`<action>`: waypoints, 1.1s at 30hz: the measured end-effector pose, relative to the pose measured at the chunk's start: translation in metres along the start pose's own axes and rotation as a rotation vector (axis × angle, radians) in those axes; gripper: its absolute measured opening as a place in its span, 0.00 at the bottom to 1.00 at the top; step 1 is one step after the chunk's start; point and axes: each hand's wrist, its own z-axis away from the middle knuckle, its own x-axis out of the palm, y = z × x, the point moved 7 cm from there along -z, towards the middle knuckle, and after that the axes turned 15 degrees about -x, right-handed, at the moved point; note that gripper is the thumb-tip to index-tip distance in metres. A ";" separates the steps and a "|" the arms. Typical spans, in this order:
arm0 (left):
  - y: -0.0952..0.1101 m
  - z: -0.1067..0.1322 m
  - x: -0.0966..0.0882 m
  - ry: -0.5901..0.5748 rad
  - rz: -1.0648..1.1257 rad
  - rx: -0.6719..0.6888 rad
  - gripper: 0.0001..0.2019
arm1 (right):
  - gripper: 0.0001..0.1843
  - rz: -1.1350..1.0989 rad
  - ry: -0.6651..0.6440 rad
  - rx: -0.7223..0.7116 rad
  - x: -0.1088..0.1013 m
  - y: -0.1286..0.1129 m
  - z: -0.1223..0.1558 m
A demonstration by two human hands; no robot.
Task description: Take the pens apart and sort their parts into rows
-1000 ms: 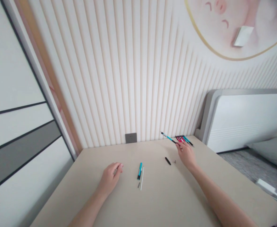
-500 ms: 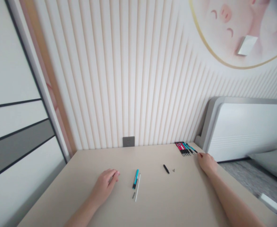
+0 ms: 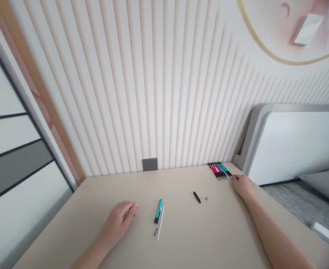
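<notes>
My right hand (image 3: 243, 186) rests on the beige table (image 3: 198, 235) near its far right corner, fingertips touching the end of a row of several red, teal and black pens (image 3: 220, 170). Its fingers are curled and I see nothing held in them. My left hand (image 3: 119, 220) lies loosely curled on the table, left of a teal pen barrel (image 3: 158, 211), a thin white refill (image 3: 160, 226) and a tiny grey part (image 3: 154, 232). A black pen cap (image 3: 197, 197) and a small grey piece (image 3: 206, 198) lie between the two hands.
A ribbed white wall with a grey socket (image 3: 149, 164) stands behind the table. A white bed headboard (image 3: 293, 142) is at the right, a panelled wardrobe (image 3: 13, 149) at the left.
My right hand carried a teal pen to the right end of the pen row, laid it there and now rests beside it. My left hand has barely moved.
</notes>
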 end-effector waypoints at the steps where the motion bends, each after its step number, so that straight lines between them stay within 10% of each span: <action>1: 0.000 0.000 0.001 -0.002 -0.007 0.002 0.17 | 0.22 -0.007 -0.001 0.005 0.000 0.000 0.000; 33: 0.015 0.006 0.002 -0.060 -0.036 0.032 0.17 | 0.23 0.035 0.173 -0.156 -0.020 -0.035 0.012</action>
